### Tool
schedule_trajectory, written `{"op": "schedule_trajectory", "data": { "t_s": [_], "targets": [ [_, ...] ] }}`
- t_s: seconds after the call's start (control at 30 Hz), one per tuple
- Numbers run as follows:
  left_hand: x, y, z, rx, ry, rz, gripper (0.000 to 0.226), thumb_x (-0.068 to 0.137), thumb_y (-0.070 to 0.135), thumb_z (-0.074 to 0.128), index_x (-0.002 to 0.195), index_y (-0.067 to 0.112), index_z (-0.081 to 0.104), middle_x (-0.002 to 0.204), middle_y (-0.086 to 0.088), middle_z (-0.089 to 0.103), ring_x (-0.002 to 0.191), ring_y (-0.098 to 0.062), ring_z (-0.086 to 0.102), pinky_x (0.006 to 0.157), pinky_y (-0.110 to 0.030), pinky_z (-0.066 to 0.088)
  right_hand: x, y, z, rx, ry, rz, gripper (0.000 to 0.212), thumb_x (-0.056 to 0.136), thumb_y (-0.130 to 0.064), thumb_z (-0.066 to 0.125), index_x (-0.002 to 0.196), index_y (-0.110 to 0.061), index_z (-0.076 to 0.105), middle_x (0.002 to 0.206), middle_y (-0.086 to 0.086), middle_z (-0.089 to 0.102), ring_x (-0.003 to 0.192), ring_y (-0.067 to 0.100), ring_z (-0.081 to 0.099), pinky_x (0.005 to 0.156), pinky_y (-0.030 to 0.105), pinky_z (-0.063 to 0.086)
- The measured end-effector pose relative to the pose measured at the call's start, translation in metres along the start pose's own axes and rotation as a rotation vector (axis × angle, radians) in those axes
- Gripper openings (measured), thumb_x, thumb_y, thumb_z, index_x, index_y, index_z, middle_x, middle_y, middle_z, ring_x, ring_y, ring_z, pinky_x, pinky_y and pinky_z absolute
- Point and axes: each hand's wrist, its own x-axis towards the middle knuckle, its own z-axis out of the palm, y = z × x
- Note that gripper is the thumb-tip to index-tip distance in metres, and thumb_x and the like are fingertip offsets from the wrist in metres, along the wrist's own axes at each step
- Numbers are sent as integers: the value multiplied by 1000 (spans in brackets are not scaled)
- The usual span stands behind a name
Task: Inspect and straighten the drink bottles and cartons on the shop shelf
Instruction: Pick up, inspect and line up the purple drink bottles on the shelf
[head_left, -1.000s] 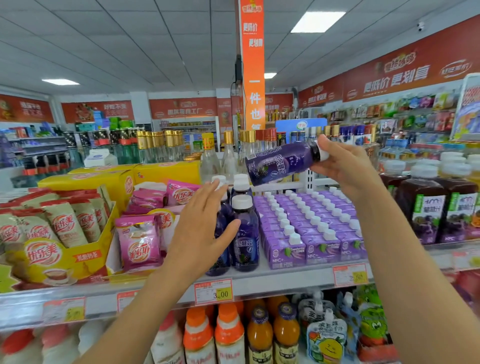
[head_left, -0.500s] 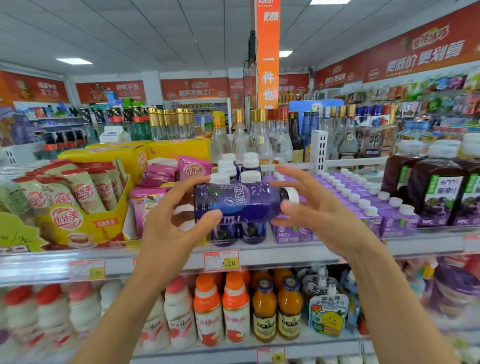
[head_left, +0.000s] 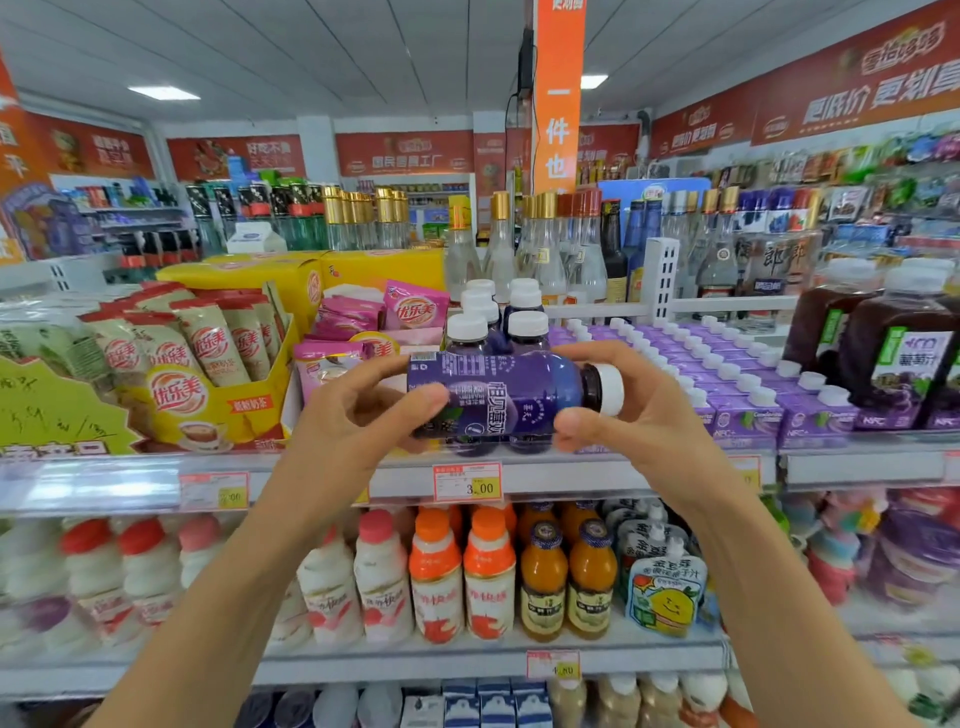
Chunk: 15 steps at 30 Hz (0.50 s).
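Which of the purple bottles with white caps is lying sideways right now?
The purple bottle held between the left hand and right hand, cap toward the right hand. The other purple bottles stand upright on the shelf behind it.

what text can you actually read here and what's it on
"3.00": yellow price tag.
"优乐美": yellow snack box.
"一件也": orange hanging banner.
"国民零食工厂": red wall sign.
Label of the purple bottle: sideways, too blurred to read.

You have open air in front of the shelf (head_left: 571, 475) edge and overhead. Behind, purple bottles (head_left: 527, 327) stand close; packed cartons (head_left: 743, 415) block right, pink sachets (head_left: 415, 312) left.
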Motion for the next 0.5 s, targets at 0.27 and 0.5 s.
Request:
{"op": "schedule_trajectory", "data": {
  "t_s": [0.27,0.5],
  "targets": [
    [-2,4,-5,49,-80,38,67,67,39,90,127,41,61,115,13,70,102,-12,69,83,-25,57,-3,-4,3,49,31,14,40,81,-15,76,118,-13,60,98,-3,73,91,21,73,74,31,60],
    [0,8,-3,-31,-19,21,56,59,57,77,113,41,68,108,3,71,97,-13,70,83,-33,59,-7,5,8,-27,-9,27,49,74,-23,81,116,-24,57,103,-2,73,95,21,72,79,33,60]
  ]
}}
